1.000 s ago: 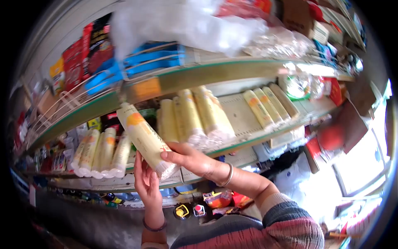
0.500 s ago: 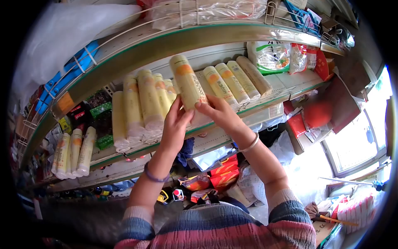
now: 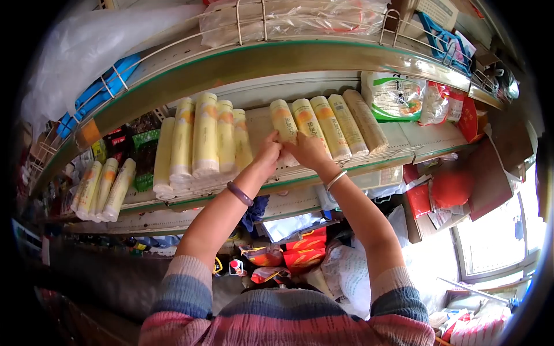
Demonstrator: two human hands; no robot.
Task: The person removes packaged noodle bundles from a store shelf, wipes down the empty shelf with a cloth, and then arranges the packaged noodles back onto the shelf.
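A pale yellow paper-wrapped noodle pack (image 3: 282, 117) with an orange print lies on the middle shelf, at the left end of a row of similar packs. My left hand (image 3: 268, 152) is closed around its lower left side. From the right, my right hand (image 3: 309, 151) grips the same lower end, its fingers against the neighbouring noodle pack (image 3: 306, 115). My hands nearly touch each other and cover the bottom of the held pack. Left of a gap, a stacked group of noodle packs (image 3: 206, 135) rests on the shelf.
An upper wire-railed shelf (image 3: 323, 49) overhangs my hands. Right of the row are a green-white bag (image 3: 396, 97) and a red-white bag (image 3: 441, 102). Several more noodle packs (image 3: 118, 190) stand far left. Red packages (image 3: 304, 252) lie below, and a cardboard box (image 3: 490, 167) stands right.
Both hands have carried the noodle pack away from me and down onto the shelf, beside the right-hand row. Earlier it was held up in front of the shelf. The view has shifted slightly.
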